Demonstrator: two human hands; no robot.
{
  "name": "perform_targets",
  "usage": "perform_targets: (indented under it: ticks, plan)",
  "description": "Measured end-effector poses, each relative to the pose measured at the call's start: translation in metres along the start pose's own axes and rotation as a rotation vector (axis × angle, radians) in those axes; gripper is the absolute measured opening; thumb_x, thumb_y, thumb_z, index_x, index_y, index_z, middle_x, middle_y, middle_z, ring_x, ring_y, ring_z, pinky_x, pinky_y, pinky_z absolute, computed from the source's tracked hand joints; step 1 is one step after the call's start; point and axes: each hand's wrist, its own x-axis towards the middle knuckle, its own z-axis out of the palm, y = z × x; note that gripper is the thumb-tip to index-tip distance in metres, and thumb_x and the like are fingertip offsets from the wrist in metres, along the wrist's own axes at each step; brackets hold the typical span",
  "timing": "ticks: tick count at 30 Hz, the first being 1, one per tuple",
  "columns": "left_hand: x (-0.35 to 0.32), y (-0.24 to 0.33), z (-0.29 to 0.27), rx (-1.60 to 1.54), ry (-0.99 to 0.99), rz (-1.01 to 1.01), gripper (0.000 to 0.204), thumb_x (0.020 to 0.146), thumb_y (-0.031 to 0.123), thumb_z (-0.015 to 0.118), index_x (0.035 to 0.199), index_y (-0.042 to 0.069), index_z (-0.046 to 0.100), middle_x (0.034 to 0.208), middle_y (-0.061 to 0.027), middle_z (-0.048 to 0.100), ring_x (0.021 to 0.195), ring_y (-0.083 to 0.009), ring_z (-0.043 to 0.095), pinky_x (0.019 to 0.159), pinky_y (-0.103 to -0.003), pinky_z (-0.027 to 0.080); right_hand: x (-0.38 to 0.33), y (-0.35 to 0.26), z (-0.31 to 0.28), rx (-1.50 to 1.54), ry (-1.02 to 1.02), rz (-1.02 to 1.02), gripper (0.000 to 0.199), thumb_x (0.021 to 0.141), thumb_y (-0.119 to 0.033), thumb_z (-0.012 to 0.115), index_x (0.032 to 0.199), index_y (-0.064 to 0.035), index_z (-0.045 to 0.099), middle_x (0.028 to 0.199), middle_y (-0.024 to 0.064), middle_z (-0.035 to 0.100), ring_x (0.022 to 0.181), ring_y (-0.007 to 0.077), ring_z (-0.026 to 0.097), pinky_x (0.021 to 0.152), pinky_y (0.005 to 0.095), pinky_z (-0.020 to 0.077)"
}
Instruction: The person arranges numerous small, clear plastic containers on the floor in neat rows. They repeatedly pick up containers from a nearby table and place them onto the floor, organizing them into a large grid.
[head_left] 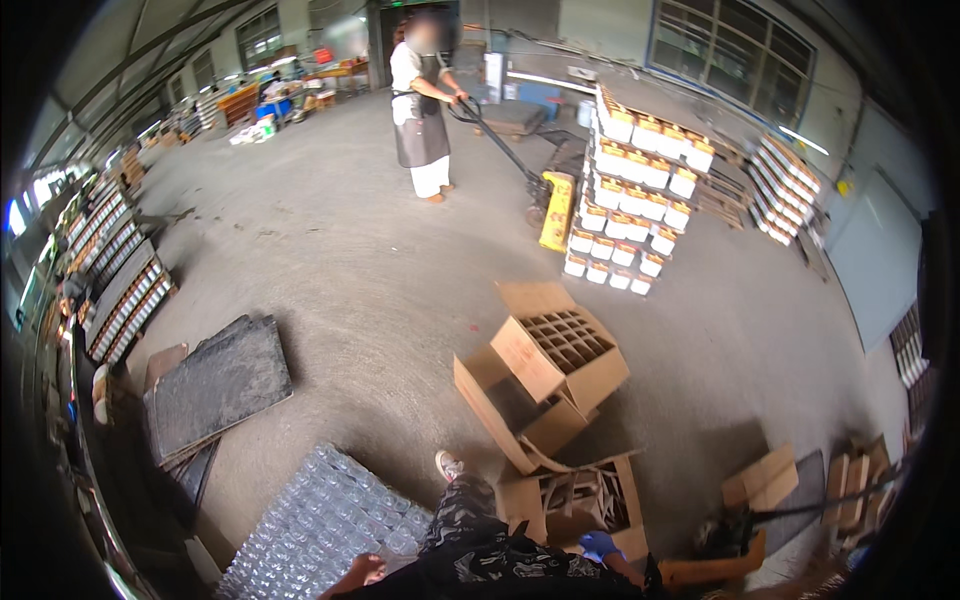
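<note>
My left hand (pixel 369 567) is bare, low in the view, at the edge of a wide block of clear glass jars (pixel 330 515). Its fingers look curled, and a clear shape beside them may be a jar; what they hold, if anything, I cannot make out. My right hand (pixel 601 546) wears a blue glove and hangs over the near edge of an open cardboard box (pixel 632 500) full of loose cardboard dividers (pixel 590 495). Its fingers are too small and blurred to read. Beyond that box, a cardboard carton with a divider grid (pixel 568 340) rests tilted on another open carton (pixel 480 405).
Dark flat boards (pixel 225 385) lie on the floor at left. Ahead, a person (pixel 425 110) grips the handle of a yellow pallet jack (pixel 557 210) beside a tall stack of packed goods (pixel 635 190). Another pallet jack (pixel 735 535) stands at lower right near cardboard.
</note>
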Motion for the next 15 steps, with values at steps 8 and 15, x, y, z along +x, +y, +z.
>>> perform_targets:
  ticks: [8,15]
  plan:
    - [0.102,0.179,-0.077,0.173,0.080,0.403,0.034,0.090,0.037,0.050,0.068,0.014,0.061,0.064,-0.0056,0.063,0.052,-0.0212,0.059,0.054,-0.038,0.049,0.178,-0.065,-0.104,-0.707,0.023,-0.208,0.020,0.085,-0.030,0.064,0.091,-0.0117,0.061,0.086,0.0073,0.063,0.079,0.0262,0.064,0.065,0.0436,0.0501]
    - [0.095,0.261,-0.170,-0.262,0.314,0.118,0.025,0.082,0.026,0.065,0.099,0.007,0.067,0.073,-0.0054,0.068,0.060,-0.0156,0.065,0.056,-0.033,0.053,0.287,-0.209,-0.198,0.699,0.020,0.130,0.019,0.089,-0.021,0.062,0.097,-0.0035,0.063,0.078,0.0079,0.063,0.055,0.0187,0.061,0.048,0.0340,0.0490]
